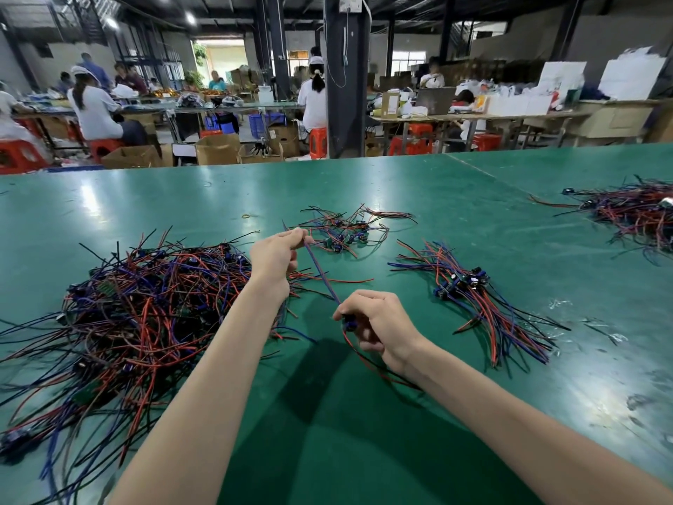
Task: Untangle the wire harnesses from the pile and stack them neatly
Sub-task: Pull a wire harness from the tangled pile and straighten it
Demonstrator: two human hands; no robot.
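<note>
One wire harness (321,272) is held taut above the green table (364,431) — blue lead pinched by the left hand (275,258), connector end gripped in the right hand (380,324). Tangled pile (145,304) is seen at left — aligned stack (473,300) at right.

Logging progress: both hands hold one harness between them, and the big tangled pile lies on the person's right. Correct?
No: the head view shows the big tangled pile on the person's left. The left hand and right hand do hold one harness between them.
</note>
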